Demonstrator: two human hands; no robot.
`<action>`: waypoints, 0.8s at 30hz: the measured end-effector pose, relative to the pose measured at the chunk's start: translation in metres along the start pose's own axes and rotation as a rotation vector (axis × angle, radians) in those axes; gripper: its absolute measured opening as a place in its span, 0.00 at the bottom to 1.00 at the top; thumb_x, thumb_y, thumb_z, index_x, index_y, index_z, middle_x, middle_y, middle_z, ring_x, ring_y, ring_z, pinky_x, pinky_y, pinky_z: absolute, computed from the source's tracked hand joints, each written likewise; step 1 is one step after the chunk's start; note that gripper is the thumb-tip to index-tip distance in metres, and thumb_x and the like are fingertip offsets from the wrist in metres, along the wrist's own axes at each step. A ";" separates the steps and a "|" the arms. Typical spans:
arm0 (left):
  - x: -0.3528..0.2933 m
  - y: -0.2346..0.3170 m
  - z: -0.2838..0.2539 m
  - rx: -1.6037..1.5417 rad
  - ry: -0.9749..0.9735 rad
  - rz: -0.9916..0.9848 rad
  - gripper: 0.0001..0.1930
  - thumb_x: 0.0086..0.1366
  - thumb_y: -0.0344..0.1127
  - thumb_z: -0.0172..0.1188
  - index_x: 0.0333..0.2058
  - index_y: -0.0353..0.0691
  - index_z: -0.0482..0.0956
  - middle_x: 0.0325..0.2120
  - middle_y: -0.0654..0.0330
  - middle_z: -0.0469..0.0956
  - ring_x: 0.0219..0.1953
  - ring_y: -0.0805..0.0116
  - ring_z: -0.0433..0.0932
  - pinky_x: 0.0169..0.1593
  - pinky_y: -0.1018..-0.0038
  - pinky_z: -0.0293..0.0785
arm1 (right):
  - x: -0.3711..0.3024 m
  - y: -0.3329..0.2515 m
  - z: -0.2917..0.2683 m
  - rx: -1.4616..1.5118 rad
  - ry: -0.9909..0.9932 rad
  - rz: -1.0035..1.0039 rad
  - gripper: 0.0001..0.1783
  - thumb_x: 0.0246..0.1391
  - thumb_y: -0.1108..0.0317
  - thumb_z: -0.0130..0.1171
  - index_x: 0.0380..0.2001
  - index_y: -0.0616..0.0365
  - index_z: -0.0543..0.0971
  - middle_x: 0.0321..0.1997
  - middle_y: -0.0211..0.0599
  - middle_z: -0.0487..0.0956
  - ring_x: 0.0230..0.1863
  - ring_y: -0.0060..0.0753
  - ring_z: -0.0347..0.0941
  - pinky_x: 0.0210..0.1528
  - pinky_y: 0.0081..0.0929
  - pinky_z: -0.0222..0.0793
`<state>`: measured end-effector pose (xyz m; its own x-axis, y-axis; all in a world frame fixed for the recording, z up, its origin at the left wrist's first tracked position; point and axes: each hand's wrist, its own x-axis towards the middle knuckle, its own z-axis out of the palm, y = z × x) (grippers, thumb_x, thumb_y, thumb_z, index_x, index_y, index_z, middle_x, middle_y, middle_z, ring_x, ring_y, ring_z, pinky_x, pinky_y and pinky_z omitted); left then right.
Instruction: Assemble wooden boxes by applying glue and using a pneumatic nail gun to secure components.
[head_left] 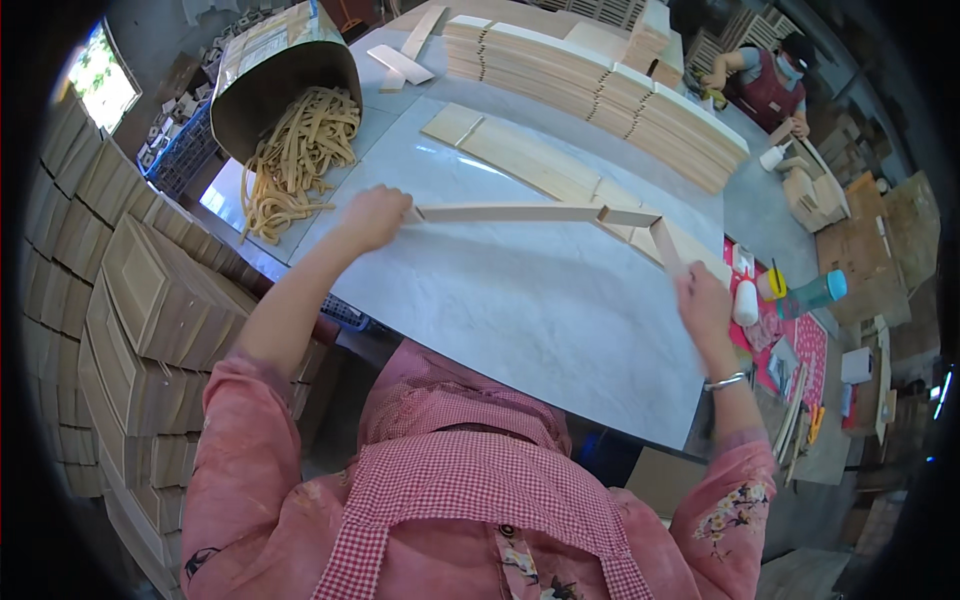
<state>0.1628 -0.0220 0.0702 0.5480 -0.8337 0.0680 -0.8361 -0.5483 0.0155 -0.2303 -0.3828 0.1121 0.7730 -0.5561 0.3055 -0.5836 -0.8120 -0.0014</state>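
A pale wooden strip (510, 213) with grooved folds spans the space between my hands, above the marble-patterned table (480, 290). My left hand (376, 218) is closed around its left end. The strip bends at a joint on the right, and my right hand (704, 298), slightly blurred, grips the short section that angles toward me. Behind it, a flat grooved wooden board (530, 165) lies on the tabletop, partly covered by the held strip. Farther back stands a long stack of grooved wooden strips (590, 90).
A tipped box (285, 60) spills tan rubber bands (305, 150) at the far left. Wooden boxes (180, 290) are piled on my left. Right of the table are a white bottle (745, 302) and a teal-lidded jar (812, 294). Another person (770, 90) works at the far right.
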 end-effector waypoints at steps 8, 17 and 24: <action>-0.021 0.053 -0.019 -0.142 -0.215 0.005 0.20 0.64 0.30 0.49 0.55 0.41 0.72 0.40 0.45 0.83 0.42 0.41 0.81 0.46 0.54 0.76 | -0.013 -0.100 0.029 0.455 -0.232 0.029 0.13 0.54 0.72 0.56 0.43 0.58 0.81 0.39 0.56 0.84 0.32 0.63 0.78 0.37 0.47 0.74; -0.029 0.047 0.000 -0.875 -0.249 -0.290 0.18 0.68 0.38 0.54 0.54 0.40 0.73 0.43 0.48 0.81 0.39 0.53 0.80 0.46 0.63 0.77 | -0.033 -0.175 0.024 0.159 0.036 -0.535 0.16 0.52 0.55 0.69 0.34 0.57 0.81 0.27 0.40 0.79 0.28 0.43 0.73 0.39 0.35 0.67; -0.033 0.048 0.033 -0.877 0.075 -0.204 0.19 0.67 0.43 0.55 0.50 0.35 0.76 0.38 0.45 0.82 0.37 0.46 0.81 0.44 0.60 0.78 | -0.031 -0.199 0.062 0.341 0.131 -0.550 0.19 0.49 0.50 0.71 0.27 0.54 0.78 0.23 0.33 0.76 0.28 0.36 0.70 0.39 0.30 0.63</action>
<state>0.1053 -0.0228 0.0358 0.7104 -0.7024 0.0452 -0.4582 -0.4127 0.7872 -0.1226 -0.2149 0.0437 0.8867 -0.0357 0.4610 0.0156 -0.9941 -0.1070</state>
